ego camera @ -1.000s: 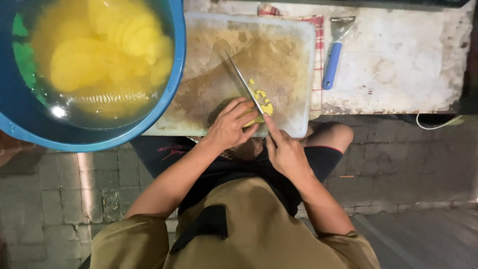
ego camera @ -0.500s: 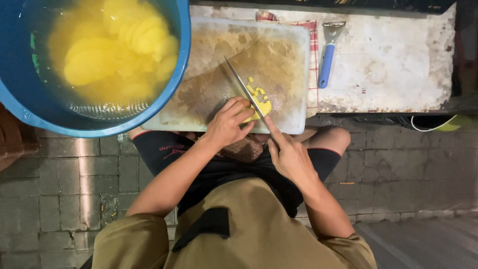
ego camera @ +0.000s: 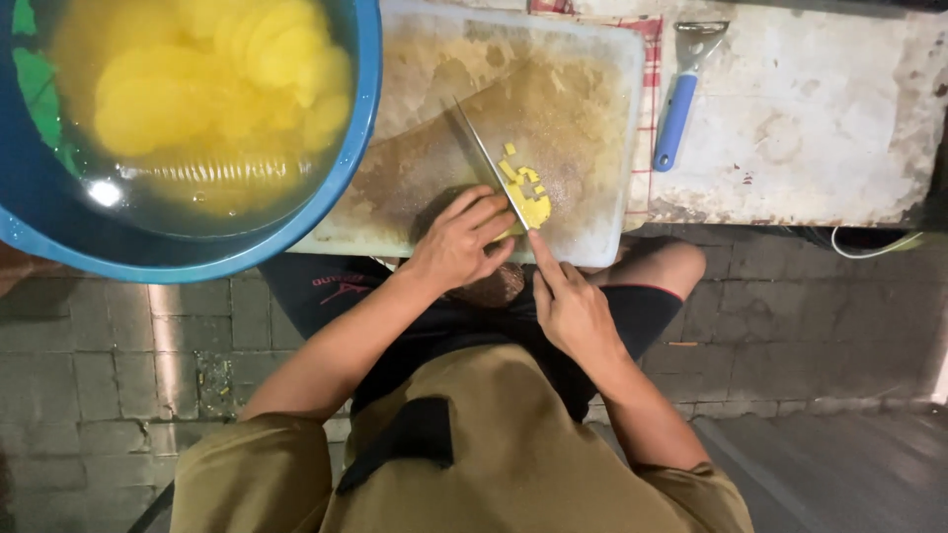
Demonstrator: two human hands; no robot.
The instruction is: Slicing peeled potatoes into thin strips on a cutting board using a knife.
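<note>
left hand (ego camera: 462,242) fingers curled onto small yellow food piece (ego camera: 531,205) | right hand (ego camera: 571,308) closed on long steel knife (ego camera: 486,163), forefinger extended | risk: blade at 12 o'clock of fingertips, slip could nick them

The person wears a tan shirt (ego camera: 513,444) with short sleeves and a dark strap patch (ego camera: 415,439) on the front. The shorts (ego camera: 632,306) are black with a thin red edge. Both arms are bare.
</note>
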